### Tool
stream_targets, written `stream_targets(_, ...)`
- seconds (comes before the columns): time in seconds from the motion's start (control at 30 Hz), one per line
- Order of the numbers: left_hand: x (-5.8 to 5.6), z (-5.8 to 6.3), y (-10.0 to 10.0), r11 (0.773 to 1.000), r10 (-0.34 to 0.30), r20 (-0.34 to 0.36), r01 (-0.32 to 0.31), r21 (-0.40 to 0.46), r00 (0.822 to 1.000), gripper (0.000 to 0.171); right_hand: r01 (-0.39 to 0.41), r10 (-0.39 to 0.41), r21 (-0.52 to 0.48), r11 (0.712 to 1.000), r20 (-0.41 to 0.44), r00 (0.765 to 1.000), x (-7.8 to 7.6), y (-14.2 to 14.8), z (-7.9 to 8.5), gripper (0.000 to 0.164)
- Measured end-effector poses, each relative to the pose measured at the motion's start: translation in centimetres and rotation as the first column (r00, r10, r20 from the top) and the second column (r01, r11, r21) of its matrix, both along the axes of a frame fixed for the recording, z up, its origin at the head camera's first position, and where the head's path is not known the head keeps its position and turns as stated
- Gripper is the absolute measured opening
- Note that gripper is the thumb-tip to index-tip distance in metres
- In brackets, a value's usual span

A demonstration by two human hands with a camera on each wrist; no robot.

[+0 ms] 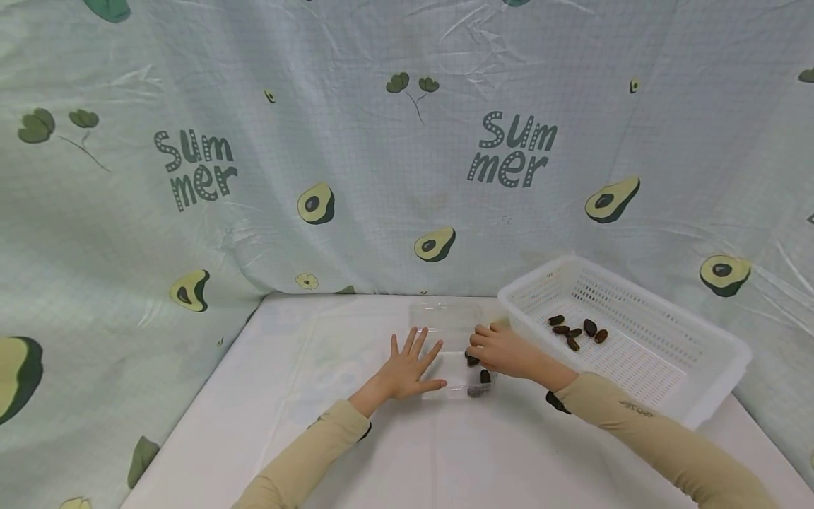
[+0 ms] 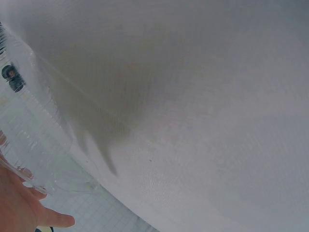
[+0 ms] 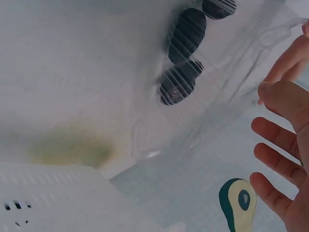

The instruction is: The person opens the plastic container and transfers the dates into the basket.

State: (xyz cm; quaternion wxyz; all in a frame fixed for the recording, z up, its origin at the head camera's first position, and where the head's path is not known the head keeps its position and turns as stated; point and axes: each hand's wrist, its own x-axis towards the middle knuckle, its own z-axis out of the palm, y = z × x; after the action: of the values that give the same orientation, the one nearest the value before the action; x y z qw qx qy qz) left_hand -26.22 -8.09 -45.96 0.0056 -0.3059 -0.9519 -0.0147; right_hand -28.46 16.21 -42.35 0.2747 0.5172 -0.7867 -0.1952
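A clear plastic box (image 1: 453, 367) with a raised lid (image 1: 445, 314) sits on the white table. My left hand (image 1: 400, 371) spreads its fingers over the box's left side; in the left wrist view its fingers (image 2: 21, 203) lie at the clear plastic. My right hand (image 1: 502, 350) hovers over the box's right side, fingers loosely bent. No item shows between its fingers in the right wrist view. Dark brown dates (image 3: 187, 35) lie inside the box, seen through its ribbed wall. One date (image 1: 472, 359) is just below the right fingertips, partly covered by them.
A white perforated plastic basket (image 1: 661, 367) stands to the right, close to the right forearm, with several dates (image 1: 590, 327) on its floor. A curtain printed with avocados (image 1: 434, 244) hangs behind the table (image 1: 407, 452).
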Motion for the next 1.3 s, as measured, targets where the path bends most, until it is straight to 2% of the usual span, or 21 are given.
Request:
stream_targets(0.2,0.0,-0.1,0.1,1.000,-0.005,0.000,0.005,0.001,1.000,0.075,0.043,-0.044,0.070,0.997,0.013,0.999,-0.7,-0.9,-1.4,0.022)
stream_targets(0.4,0.0,-0.1,0.1,1.000,0.000,-0.001,0.000,-0.004,1.000,0.075,0.073,-0.074,0.076,0.994,0.008,0.997,-1.4,-1.5,-2.6,0.022)
stream_targets(0.63,0.0,-0.2,0.0,1.000,-0.008,-0.010,0.008,-0.002,1.000,0.076,0.129,-0.133,0.090,0.987,0.033,0.991,-1.8,-2.1,-3.6,0.013)
stream_targets(1.1,-0.1,-0.4,-0.1,1.000,-0.019,-0.022,0.020,0.020,1.000,0.079,0.192,-0.199,0.108,0.975,0.054,0.979,-2.1,-2.4,-4.3,0.006)
stream_targets(1.3,-0.2,-0.5,-0.2,1.000,-0.020,-0.035,0.021,0.014,0.999,0.081,0.204,-0.214,0.134,0.970,0.066,0.975,-2.0,-2.8,-4.1,0.012)
